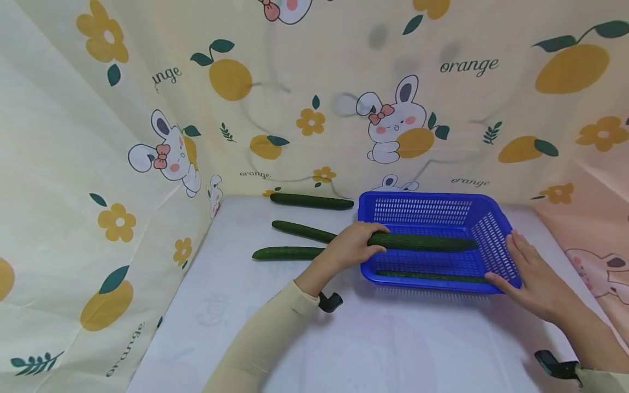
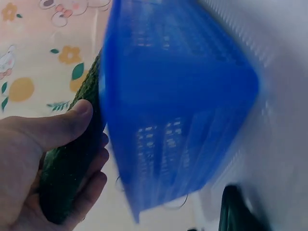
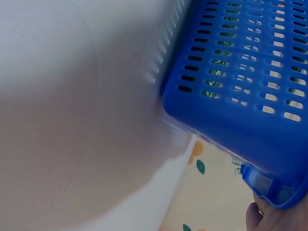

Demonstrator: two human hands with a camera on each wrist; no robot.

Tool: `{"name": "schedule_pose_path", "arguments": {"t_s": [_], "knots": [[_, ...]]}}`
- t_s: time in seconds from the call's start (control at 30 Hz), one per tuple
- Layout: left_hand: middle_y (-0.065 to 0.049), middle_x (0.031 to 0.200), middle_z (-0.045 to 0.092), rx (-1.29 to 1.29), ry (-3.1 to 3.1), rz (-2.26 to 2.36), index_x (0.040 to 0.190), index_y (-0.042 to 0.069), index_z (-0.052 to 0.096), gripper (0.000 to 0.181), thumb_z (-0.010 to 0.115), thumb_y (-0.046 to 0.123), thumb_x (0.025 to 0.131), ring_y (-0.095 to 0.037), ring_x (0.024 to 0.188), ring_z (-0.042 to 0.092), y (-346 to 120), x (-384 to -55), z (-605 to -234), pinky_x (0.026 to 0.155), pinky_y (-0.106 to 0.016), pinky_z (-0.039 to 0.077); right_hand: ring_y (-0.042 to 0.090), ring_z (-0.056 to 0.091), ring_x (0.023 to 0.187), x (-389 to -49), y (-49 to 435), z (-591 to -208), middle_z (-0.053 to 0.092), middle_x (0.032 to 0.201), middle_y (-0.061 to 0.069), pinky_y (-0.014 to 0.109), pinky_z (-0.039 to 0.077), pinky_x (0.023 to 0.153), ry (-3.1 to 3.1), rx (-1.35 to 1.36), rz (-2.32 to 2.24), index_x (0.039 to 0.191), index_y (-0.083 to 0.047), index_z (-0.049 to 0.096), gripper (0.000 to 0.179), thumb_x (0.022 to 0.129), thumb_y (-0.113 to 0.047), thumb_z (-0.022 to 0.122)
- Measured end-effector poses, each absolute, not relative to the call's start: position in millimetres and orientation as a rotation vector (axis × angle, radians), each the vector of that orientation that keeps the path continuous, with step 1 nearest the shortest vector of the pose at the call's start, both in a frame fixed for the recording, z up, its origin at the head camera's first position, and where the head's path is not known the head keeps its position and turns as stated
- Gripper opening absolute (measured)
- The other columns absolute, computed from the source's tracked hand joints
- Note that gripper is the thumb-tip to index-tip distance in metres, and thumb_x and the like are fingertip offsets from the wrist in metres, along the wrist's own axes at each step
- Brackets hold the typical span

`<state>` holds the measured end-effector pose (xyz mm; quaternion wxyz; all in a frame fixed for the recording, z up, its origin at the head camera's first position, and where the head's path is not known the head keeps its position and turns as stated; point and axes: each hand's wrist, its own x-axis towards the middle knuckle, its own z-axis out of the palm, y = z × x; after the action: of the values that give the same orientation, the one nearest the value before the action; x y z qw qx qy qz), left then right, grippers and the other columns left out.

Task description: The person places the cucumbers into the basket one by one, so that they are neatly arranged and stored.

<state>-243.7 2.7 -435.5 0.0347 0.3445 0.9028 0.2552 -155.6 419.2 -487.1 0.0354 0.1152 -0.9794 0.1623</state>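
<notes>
My left hand (image 1: pixel 351 244) grips a long dark green cucumber (image 1: pixel 425 242) near its left end, thumb on one side and fingers round the other. The cucumber lies lengthwise over the blue perforated basket (image 1: pixel 422 198). In the left wrist view, the held cucumber (image 2: pixel 72 159) passes beside the basket's rim (image 2: pixel 108 96). My right hand (image 1: pixel 540 281) rests on the basket's right end with long, straight fingers, its thumb at the front corner. Another cucumber (image 1: pixel 432 277) lies inside along the front wall, partly hidden by the rim.
Left of the basket, a cucumber (image 1: pixel 312 201) lies at the back of the white table (image 1: pixel 373 344). Two more, a middle cucumber (image 1: pixel 300 230) and a nearer cucumber (image 1: pixel 285 253), are partly hidden behind my left hand. A printed cloth (image 1: pixel 314 76) hangs behind the table.
</notes>
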Motion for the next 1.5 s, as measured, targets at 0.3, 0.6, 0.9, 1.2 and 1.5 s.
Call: {"name": "schedule_pose_path", "arguments": {"t_s": [0.3,0.6,0.9,1.2,1.5], "knots": [[0.002,0.13,0.075,1.107,2.74,0.671,0.138,0.013,0.07,0.04,0.076,0.031,0.103,-0.009,0.116,0.068,46.8,-246.6,-454.2,0.101,-0.021,0.052,0.049,-0.011,0.162,-155.6,419.4,-486.9,-0.012,0.176,0.026,0.055,-0.018,0.124,-3.005,0.352,0.482,0.168,0.004,-0.002,0.107,0.103,-0.05,0.064],[0.005,0.129,0.074,1.068,2.743,0.64,0.137,0.016,0.07,0.039,0.076,0.033,0.103,-0.006,0.112,0.067,65.8,-245.8,-462.5,0.098,-0.019,0.052,0.049,-0.011,0.162,-154.8,420.4,-487.7,-0.012,0.176,0.026,0.052,-0.019,0.124,-3.0,0.362,0.48,0.168,0.004,-0.002,0.107,0.104,-0.049,0.064],[0.006,0.131,0.074,1.014,2.762,0.54,0.138,0.017,0.071,0.041,0.077,0.035,0.102,-0.007,0.119,0.068,64.7,-243.3,-462.5,0.102,-0.02,0.052,0.05,-0.01,0.161,-155.7,419.4,-487.8,-0.011,0.176,0.027,0.063,-0.013,0.124,-3.009,0.347,0.476,0.169,0.003,-0.002,0.107,0.103,-0.05,0.064],[0.004,0.141,0.068,1.068,2.731,0.687,0.146,0.016,0.065,0.041,0.064,0.036,0.11,-0.008,0.132,0.062,52.5,-241.3,-461.8,0.112,-0.02,0.046,0.05,-0.01,0.162,-155.7,419.1,-488.0,-0.01,0.176,0.027,0.055,-0.017,0.125,-2.998,0.369,0.508,0.169,0.004,-0.001,0.105,0.104,-0.047,0.064],[-0.002,0.15,0.062,1.017,2.765,1.102,0.149,0.018,0.061,0.038,0.06,0.03,0.113,-0.018,0.145,0.054,0.2,-246.4,-459.5,0.122,-0.035,0.043,0.05,-0.011,0.161,-155.4,419.0,-487.5,-0.013,0.176,0.025,0.059,-0.017,0.124,-3.013,0.352,0.496,0.169,0.003,-0.002,0.106,0.104,-0.049,0.063]]}}
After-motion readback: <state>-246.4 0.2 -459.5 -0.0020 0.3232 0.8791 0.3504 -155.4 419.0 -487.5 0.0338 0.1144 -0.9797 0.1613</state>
